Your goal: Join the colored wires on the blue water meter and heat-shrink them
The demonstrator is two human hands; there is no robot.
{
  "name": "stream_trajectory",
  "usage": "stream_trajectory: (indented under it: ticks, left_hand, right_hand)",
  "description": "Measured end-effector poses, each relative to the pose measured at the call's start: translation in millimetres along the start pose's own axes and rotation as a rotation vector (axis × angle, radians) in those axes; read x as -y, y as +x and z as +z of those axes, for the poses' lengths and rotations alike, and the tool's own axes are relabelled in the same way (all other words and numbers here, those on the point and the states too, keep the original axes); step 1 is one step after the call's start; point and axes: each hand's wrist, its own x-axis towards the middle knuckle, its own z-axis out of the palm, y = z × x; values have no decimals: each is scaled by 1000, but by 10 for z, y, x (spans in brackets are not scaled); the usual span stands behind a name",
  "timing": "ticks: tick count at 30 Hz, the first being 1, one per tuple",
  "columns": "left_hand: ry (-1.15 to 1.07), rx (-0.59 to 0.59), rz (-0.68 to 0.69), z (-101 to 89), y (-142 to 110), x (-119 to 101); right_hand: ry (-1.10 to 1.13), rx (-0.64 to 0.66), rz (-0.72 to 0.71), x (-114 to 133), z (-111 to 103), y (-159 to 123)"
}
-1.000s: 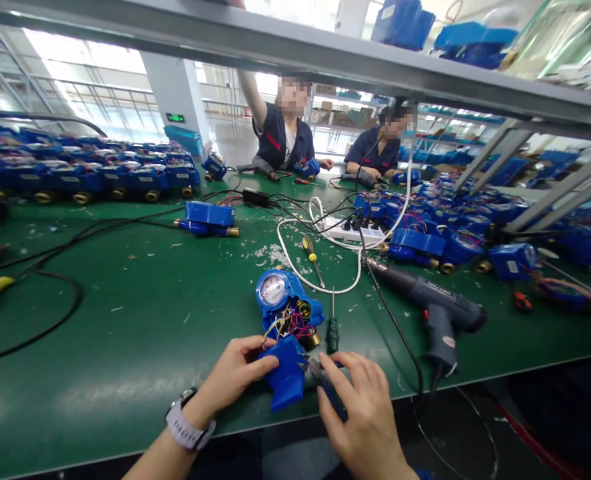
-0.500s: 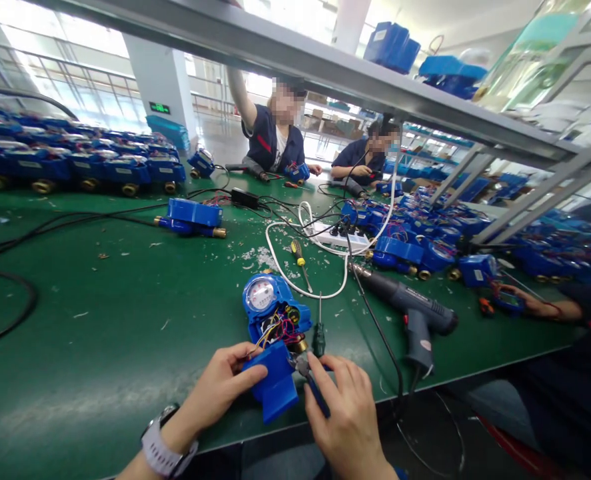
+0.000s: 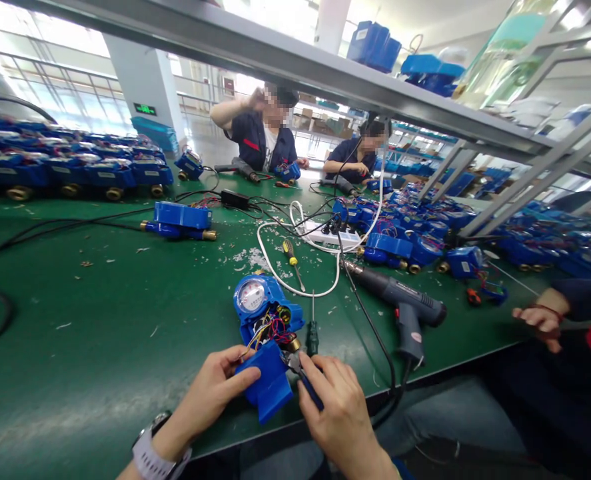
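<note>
A blue water meter (image 3: 252, 295) lies near the table's front edge, its round dial facing up and its wiring compartment uncovered, with coloured wires (image 3: 270, 328) showing. My left hand (image 3: 220, 380) pinches a blue plastic cover (image 3: 271, 383) between thumb and fingers, just in front of the meter. In my right hand (image 3: 338, 407) is a pair of pliers (image 3: 309, 390) with dark blue handles; the jaws reach the cover's right edge beside a brass fitting (image 3: 294, 344). Whether the jaws grip anything I cannot tell. A dark green screwdriver (image 3: 313, 333) lies just beyond my right hand.
A heat gun (image 3: 400, 297) and its cable lie to the right. Behind the meter are a yellow-black screwdriver (image 3: 289, 253) and a white power strip (image 3: 332, 235). Rows of meters (image 3: 70, 163) stand at left. A co-worker's hand (image 3: 542, 323) is at far right; a shelf beam crosses overhead.
My view has shifted slightly, moving everything a little left. Both my hands keep their holds. The co-worker's hand at right has come away from a blue part; the opposite co-worker's raised arm has lowered.
</note>
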Motion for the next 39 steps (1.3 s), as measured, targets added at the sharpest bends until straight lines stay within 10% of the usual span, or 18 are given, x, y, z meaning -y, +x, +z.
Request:
stream_trajectory:
  ticks: [10, 22, 39]
  left_hand:
    - [-21, -9, -17, 14, 7, -30]
    - [-34, -4, 2, 21, -5, -20]
    - [-27, -4, 9, 12, 3, 12]
  right_hand:
    - [368, 152, 270, -74, -7, -55]
    - [13, -39, 27, -16, 44, 33]
    - [126, 73, 52, -39, 107, 28]
